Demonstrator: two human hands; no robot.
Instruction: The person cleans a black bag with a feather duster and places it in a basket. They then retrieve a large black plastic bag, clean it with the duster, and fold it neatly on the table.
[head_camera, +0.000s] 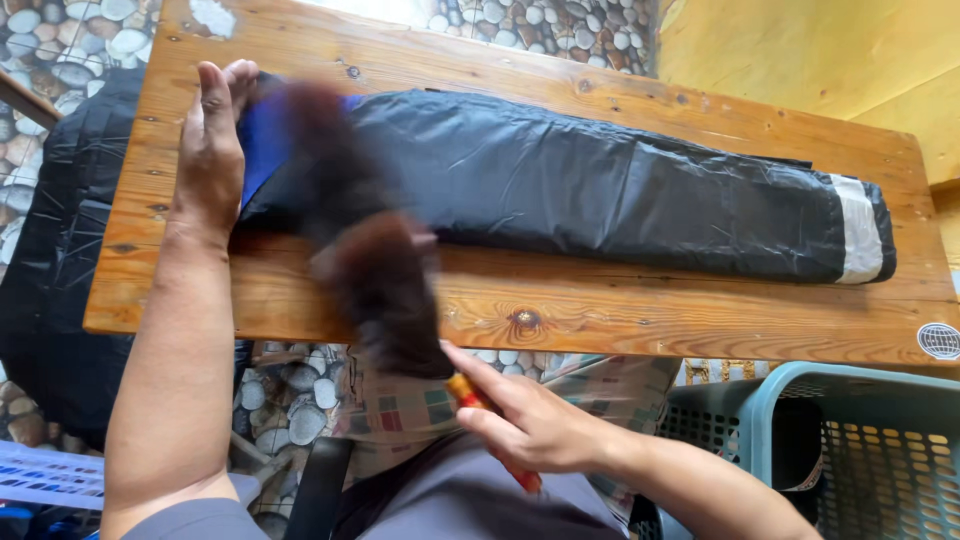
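A long black garment (600, 190) with a grey band near its right end and a blue patch at its left end lies folded along a wooden table (620, 310). My left hand (210, 150) presses flat on the garment's left end. My right hand (530, 425), below the table's front edge, grips the orange handle of a dark bristled brush (370, 270). The brush head is blurred with motion over the garment's left part and the table's front.
A teal plastic basket (850, 440) stands at the lower right. Another black garment (60, 260) hangs off the table's left side. A white slatted crate (50, 475) sits at the lower left. The floor is pebble-patterned.
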